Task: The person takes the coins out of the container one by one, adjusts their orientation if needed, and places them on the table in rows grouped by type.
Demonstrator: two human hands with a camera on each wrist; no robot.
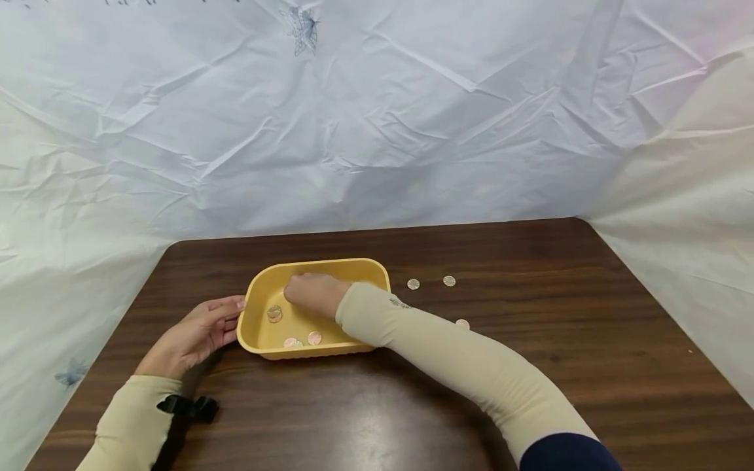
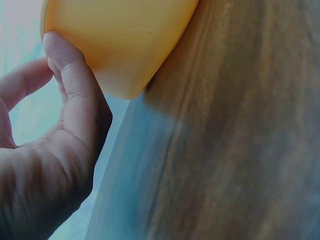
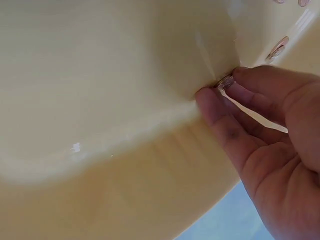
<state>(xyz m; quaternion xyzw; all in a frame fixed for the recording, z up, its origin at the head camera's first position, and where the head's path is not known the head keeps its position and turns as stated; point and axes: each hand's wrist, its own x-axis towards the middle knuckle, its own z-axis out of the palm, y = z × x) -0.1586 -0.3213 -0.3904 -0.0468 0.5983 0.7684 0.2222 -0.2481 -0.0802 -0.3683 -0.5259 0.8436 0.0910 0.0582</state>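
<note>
A yellow rectangular tub (image 1: 326, 350) stands on the table with several coins inside. My left hand (image 1: 200, 330) rests against the tub's left end, fingertips right at the rim; in the left wrist view, a bent finger (image 2: 72, 75) touches the outer wall. My right hand (image 1: 315, 293) reaches down into the tub near its far wall. In the right wrist view, its thumb and fingertips pinch a small stack of coins (image 3: 226, 82) low by the wall. Overlapping coins (image 1: 274, 314) lie left of that hand, and another coin (image 1: 315, 337) lies near the front wall.
Right of the tub, two coins (image 1: 413, 284) (image 1: 449, 280) lie on the dark wooden table (image 1: 559, 288). A third coin (image 1: 462, 324) shows beside the right sleeve, partly covered by it. White cloth (image 1: 377, 131) hangs behind the table and along its sides.
</note>
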